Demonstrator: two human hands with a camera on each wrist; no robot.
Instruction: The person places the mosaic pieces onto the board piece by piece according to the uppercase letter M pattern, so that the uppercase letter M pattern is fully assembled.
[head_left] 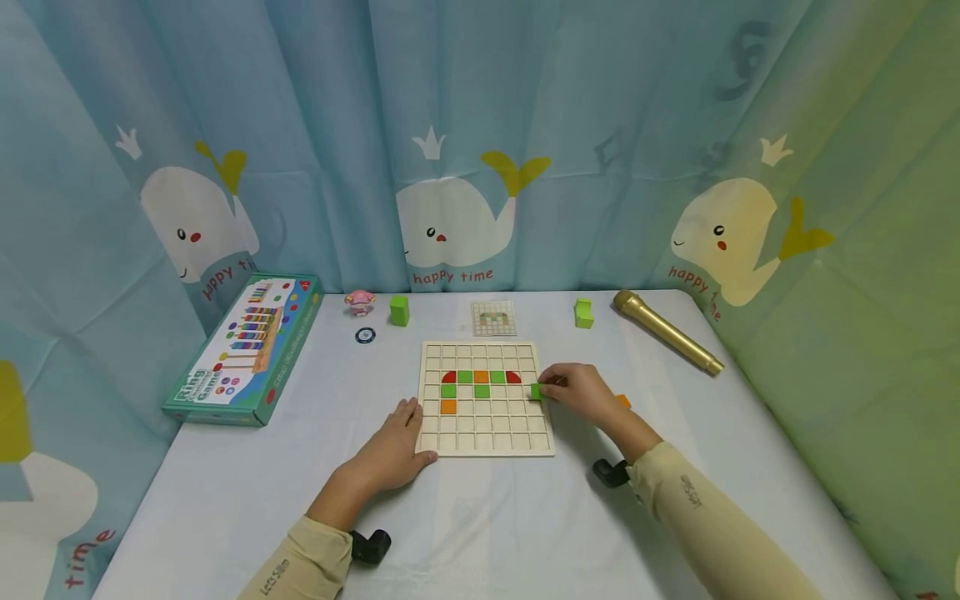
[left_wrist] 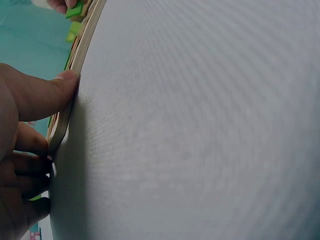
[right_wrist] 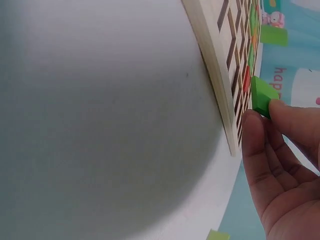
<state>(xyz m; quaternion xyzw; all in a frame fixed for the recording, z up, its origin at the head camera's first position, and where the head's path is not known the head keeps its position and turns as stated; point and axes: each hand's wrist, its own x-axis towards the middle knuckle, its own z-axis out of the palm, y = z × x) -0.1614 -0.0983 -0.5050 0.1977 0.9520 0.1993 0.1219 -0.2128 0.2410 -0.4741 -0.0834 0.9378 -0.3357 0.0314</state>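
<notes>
A wooden grid board lies mid-table. Set in its squares are green tiles, orange tiles and two red rounded tiles. My right hand pinches a green square tile between thumb and fingertips, above the board's right edge. In the right wrist view this green tile is tilted. At the board's lower left corner, my left hand rests with fingers extended along the left side. The left thumb touches the board's front edge in the left wrist view.
Behind the board lies a pattern card. Green blocks stand to either side, near a pink figurine and a round black token. A game box lies left, a gold microphone right. An orange piece is partly behind my right arm.
</notes>
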